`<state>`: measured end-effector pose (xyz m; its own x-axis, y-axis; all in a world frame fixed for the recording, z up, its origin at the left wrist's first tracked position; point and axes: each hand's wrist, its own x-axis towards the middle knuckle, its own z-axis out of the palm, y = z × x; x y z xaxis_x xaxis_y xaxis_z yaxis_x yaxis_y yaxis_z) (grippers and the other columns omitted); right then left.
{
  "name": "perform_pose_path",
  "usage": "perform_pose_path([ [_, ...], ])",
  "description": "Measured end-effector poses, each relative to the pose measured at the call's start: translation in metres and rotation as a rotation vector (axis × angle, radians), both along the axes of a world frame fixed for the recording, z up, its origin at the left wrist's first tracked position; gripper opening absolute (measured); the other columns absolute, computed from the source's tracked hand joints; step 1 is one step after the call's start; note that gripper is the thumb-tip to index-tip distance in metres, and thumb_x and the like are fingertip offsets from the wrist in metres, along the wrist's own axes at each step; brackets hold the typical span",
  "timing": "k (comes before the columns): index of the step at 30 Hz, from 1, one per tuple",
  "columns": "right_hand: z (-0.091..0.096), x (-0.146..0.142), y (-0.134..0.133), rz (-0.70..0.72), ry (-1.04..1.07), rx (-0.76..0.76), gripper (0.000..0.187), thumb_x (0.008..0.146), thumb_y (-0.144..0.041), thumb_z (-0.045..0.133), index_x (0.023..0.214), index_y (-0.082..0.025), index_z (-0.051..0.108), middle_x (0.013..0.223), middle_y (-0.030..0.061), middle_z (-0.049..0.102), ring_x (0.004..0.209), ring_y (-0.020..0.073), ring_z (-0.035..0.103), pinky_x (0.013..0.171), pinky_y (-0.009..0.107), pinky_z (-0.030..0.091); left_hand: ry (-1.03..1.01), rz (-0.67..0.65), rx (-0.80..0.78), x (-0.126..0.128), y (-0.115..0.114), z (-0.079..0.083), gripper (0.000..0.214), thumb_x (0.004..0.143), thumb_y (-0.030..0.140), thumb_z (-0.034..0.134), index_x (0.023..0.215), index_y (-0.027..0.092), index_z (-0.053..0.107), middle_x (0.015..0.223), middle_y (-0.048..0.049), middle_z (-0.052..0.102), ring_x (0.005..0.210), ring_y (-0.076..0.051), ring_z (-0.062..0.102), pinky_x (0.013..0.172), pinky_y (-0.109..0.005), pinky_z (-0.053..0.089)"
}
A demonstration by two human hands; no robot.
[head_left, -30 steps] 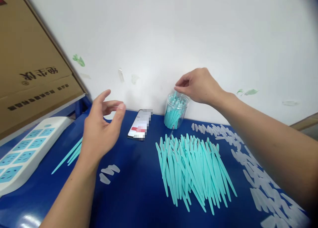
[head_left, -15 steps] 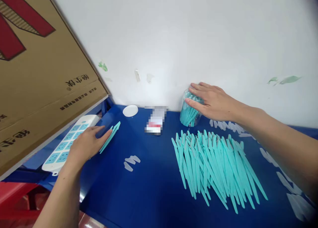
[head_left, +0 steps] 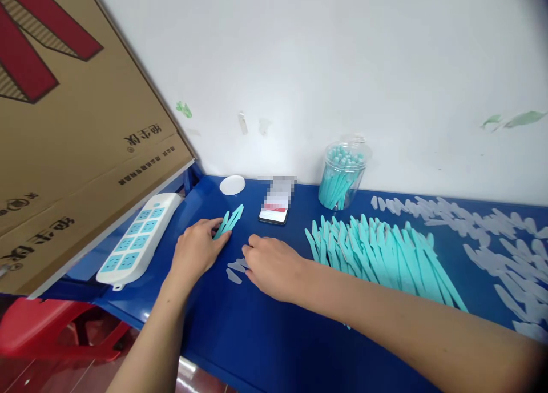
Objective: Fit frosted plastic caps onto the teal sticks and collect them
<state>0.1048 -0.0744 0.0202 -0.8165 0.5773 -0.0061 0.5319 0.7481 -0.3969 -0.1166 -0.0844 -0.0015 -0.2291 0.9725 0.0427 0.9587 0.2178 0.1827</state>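
My left hand (head_left: 196, 247) is closed round a few teal eyebrow razors (head_left: 232, 220), whose ends point up and away past the fingertips. Just to its right, my right hand (head_left: 274, 267) reaches down with curled fingers over a few translucent blade covers (head_left: 234, 275) on the blue table. Its fingertips are hidden, so whether it grips a cover cannot be made out. Partly behind my right forearm lies a large heap of teal eyebrow razors (head_left: 377, 250). A clear round tub (head_left: 357, 181) against the wall holds many more, standing upright.
Many translucent covers (head_left: 454, 213) are spread along the right side. A white round lid (head_left: 232, 185) and a phone (head_left: 274, 216) lie near the wall. At the left are a power strip (head_left: 139, 239), a large cardboard box (head_left: 98, 153) and a red stool (head_left: 51, 330).
My right hand has left the tub and come down left to the small group of covers. My left hand has moved right with its razors. The view has shifted slightly.
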Motion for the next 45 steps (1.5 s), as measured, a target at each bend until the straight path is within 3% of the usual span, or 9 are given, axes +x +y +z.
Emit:
perform_pose_path([
  [4, -0.012, -0.011, 0.001, -0.027, -0.083, -0.113, 0.029, 0.105, -0.039, 0.067, 0.129, -0.023, 0.070, 0.136, 0.0097, 0.067, 0.114, 0.0253, 0.069, 0.096, 0.042, 0.061, -0.055, 0.073, -0.025, -0.006, 0.001, 0.002, 0.039, 0.102, 0.047, 0.062, 0.130, 0.023, 0.075, 0.121, -0.0128, 0.079, 0.116, -0.034, 0.073, 0.097, -0.045, 0.056],
  [9, -0.009, -0.008, 0.006, -0.111, -0.034, -0.177, 0.034, 0.105, -0.039, 0.067, 0.134, -0.022, 0.067, 0.140, 0.0115, 0.065, 0.117, 0.0252, 0.068, 0.099, 0.046, 0.060, -0.177, 0.090, -0.131, -0.015, 0.011, 0.000, 0.037, 0.103, 0.039, 0.069, 0.133, 0.017, 0.067, 0.132, -0.0107, 0.069, 0.112, -0.026, 0.071, 0.095, -0.047, 0.061],
  [14, 0.008, 0.032, 0.011, -0.261, 0.166, -0.255, 0.021, 0.106, -0.023, 0.055, 0.107, -0.018, 0.075, 0.100, 0.0074, 0.077, 0.090, 0.0217, 0.071, 0.081, 0.037, 0.057, -0.235, 0.095, -0.174, -0.016, 0.019, -0.001, 0.038, 0.103, 0.038, 0.070, 0.135, 0.017, 0.067, 0.135, -0.0113, 0.068, 0.114, -0.027, 0.070, 0.095, -0.047, 0.062],
  [19, 0.017, 0.096, 0.006, -0.389, 0.424, -0.521, 0.029, 0.104, -0.041, 0.058, 0.107, -0.022, 0.079, 0.086, 0.0029, 0.073, 0.070, 0.0147, 0.062, 0.061, 0.029, 0.047, -0.264, 0.055, -0.100, -0.005, 0.015, 0.012, 0.029, 0.106, 0.039, 0.062, 0.119, 0.015, 0.070, 0.114, -0.0098, 0.073, 0.098, -0.025, 0.071, 0.085, -0.041, 0.061],
  [22, 0.014, 0.124, 0.001, -0.472, 0.607, -0.716, 0.027, 0.099, -0.046, 0.068, 0.104, -0.022, 0.080, 0.085, 0.0029, 0.068, 0.078, 0.0166, 0.061, 0.066, 0.030, 0.046, -0.364, -0.084, -0.070, 0.021, 0.010, 0.032, 0.037, 0.108, 0.050, 0.049, 0.114, 0.018, 0.068, 0.096, -0.0065, 0.074, 0.083, -0.022, 0.069, 0.069, -0.032, 0.055],
  [25, 0.009, 0.144, -0.005, -0.520, 0.746, -0.766, 0.029, 0.095, -0.050, 0.075, 0.102, -0.022, 0.079, 0.090, 0.0032, 0.069, 0.084, 0.0170, 0.061, 0.073, 0.032, 0.048, -0.510, -0.321, -0.173, 0.061, 0.009, 0.055, 0.042, 0.099, 0.064, 0.059, 0.113, 0.026, 0.070, 0.083, -0.0005, 0.074, 0.073, -0.020, 0.068, 0.061, -0.027, 0.051],
  [30, -0.002, 0.170, -0.014, -0.612, 0.907, -0.739, 0.031, 0.093, -0.052, 0.079, 0.105, -0.023, 0.079, 0.088, 0.0023, 0.070, 0.084, 0.0161, 0.062, 0.080, 0.032, 0.051, -0.669, -0.576, -0.286, 0.116, 0.017, 0.074, 0.028, 0.098, 0.055, 0.066, 0.102, 0.028, 0.073, 0.079, 0.0000, 0.072, 0.070, -0.018, 0.067, 0.057, -0.026, 0.047],
  [37, -0.011, 0.181, -0.016, -0.678, 0.888, -0.726, 0.031, 0.093, -0.051, 0.079, 0.108, -0.024, 0.079, 0.085, 0.0019, 0.067, 0.081, 0.0167, 0.059, 0.074, 0.032, 0.049, -0.611, -0.647, -0.228, 0.135, 0.017, 0.056, 0.020, 0.101, 0.046, 0.065, 0.097, 0.030, 0.077, 0.090, 0.0030, 0.072, 0.062, -0.011, 0.052, 0.056, -0.025, 0.040],
  [45, -0.006, 0.179, -0.018, -0.664, 0.733, -0.690, 0.026, 0.098, -0.045, 0.073, 0.106, -0.023, 0.081, 0.086, 0.0017, 0.069, 0.072, 0.0136, 0.055, 0.062, 0.029, 0.045, -0.649, -0.695, -0.223, 0.157, 0.013, 0.040, 0.017, 0.102, 0.039, 0.063, 0.095, 0.030, 0.075, 0.092, 0.0037, 0.069, 0.069, -0.012, 0.056, 0.062, -0.027, 0.044],
])
